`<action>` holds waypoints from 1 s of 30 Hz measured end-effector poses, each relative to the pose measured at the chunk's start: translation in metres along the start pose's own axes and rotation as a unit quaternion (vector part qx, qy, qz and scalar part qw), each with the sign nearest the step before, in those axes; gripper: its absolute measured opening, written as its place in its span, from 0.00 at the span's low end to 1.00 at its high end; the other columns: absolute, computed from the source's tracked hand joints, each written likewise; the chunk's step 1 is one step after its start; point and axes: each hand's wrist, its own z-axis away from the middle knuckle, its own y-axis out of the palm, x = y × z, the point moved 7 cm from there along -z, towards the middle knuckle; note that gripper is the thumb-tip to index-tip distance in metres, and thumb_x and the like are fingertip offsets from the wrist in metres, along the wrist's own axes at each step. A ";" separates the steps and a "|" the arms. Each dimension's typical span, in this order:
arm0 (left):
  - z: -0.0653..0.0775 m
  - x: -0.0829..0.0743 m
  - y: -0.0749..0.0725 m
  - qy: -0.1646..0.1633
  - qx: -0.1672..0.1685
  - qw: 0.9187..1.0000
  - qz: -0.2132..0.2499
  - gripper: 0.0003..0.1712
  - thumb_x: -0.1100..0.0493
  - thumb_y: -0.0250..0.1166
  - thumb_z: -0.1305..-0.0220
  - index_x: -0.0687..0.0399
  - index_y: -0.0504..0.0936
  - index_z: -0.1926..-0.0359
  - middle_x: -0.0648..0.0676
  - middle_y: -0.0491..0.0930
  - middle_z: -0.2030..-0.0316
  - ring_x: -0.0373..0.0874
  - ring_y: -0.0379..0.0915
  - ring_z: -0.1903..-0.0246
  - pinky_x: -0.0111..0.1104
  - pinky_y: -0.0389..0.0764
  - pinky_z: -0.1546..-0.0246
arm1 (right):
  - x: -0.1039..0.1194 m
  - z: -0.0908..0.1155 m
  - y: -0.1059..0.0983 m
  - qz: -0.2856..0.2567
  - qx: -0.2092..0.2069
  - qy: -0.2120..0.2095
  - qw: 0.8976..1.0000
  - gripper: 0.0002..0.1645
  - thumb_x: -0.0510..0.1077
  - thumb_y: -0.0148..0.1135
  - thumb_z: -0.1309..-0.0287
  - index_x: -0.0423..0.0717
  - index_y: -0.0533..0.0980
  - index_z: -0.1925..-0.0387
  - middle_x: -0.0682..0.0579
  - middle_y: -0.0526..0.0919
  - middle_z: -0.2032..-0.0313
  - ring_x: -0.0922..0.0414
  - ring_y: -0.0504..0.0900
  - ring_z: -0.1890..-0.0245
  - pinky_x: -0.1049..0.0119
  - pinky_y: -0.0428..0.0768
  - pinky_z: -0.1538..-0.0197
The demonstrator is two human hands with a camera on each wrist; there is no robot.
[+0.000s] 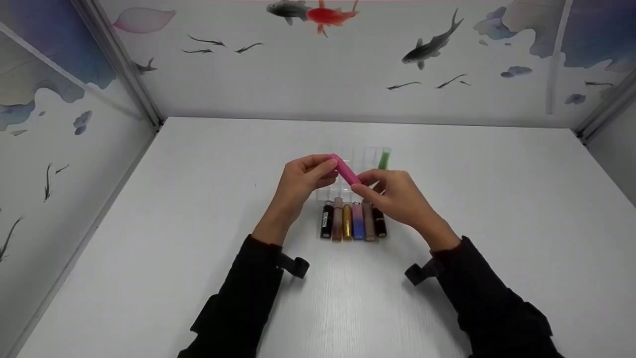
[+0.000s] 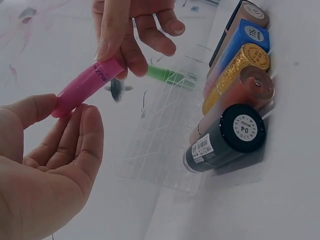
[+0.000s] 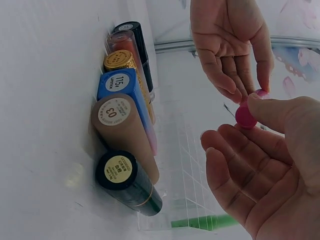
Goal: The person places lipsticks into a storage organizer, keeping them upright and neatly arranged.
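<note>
A pink lipstick tube (image 1: 345,170) is held above the table between both hands. My left hand (image 1: 305,176) pinches its far end between thumb and fingers. The near end sits between the thumb and forefinger of my right hand (image 1: 397,195). Dark lettering runs across the tube in the left wrist view. Below the hands lies a row of lip products: a black tube (image 2: 225,137), a reddish clear one (image 2: 240,95), a glittery gold one (image 2: 240,72), a blue-and-pink one (image 2: 240,52), a brown one (image 3: 122,130) and a black one with a gold band (image 3: 130,182).
Just behind the row lies a clear compartment tray (image 2: 145,160), partly covered by the hands. A green tube (image 1: 384,159) is in its right side. White panels (image 1: 348,74) printed with fish stand behind and beside the white table (image 1: 149,214).
</note>
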 end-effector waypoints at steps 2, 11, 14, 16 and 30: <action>0.000 0.000 -0.001 0.000 -0.002 1.000 -0.008 0.18 0.53 0.68 0.31 0.60 0.84 0.47 0.57 0.86 0.55 0.50 0.86 0.56 0.37 0.82 0.49 | -0.001 0.000 0.000 -0.001 -0.001 0.001 1.000 0.20 0.52 0.65 0.31 0.39 0.84 0.52 0.51 0.88 0.63 0.47 0.86 0.71 0.65 0.83 0.70; -0.001 0.002 -0.001 -0.003 -0.012 1.000 -0.020 0.18 0.53 0.69 0.32 0.60 0.85 0.47 0.57 0.87 0.56 0.50 0.85 0.58 0.36 0.83 0.50 | 0.001 0.000 0.004 0.008 0.010 0.002 1.000 0.21 0.54 0.65 0.31 0.40 0.85 0.53 0.52 0.89 0.62 0.54 0.85 0.70 0.63 0.84 0.67; -0.002 0.002 0.000 -0.004 -0.013 1.000 -0.022 0.18 0.53 0.69 0.31 0.61 0.85 0.47 0.57 0.86 0.57 0.50 0.85 0.58 0.36 0.83 0.50 | 0.002 0.000 0.005 0.010 0.016 0.004 1.000 0.20 0.54 0.65 0.31 0.40 0.85 0.54 0.52 0.89 0.63 0.56 0.85 0.71 0.63 0.84 0.67; -0.002 0.003 0.001 -0.007 -0.015 1.000 -0.025 0.19 0.52 0.68 0.31 0.60 0.85 0.47 0.57 0.86 0.57 0.50 0.84 0.58 0.36 0.83 0.51 | 0.002 0.000 0.006 0.011 0.020 0.005 1.000 0.20 0.54 0.65 0.32 0.41 0.85 0.55 0.52 0.89 0.63 0.56 0.85 0.71 0.63 0.84 0.68; -0.001 0.005 0.006 -0.013 -0.012 0.998 -0.054 0.18 0.50 0.67 0.30 0.58 0.85 0.47 0.55 0.85 0.56 0.53 0.82 0.53 0.36 0.82 0.49 | 0.004 0.001 0.016 -0.003 0.057 0.011 0.998 0.21 0.55 0.64 0.32 0.42 0.85 0.55 0.50 0.88 0.64 0.55 0.84 0.74 0.65 0.84 0.69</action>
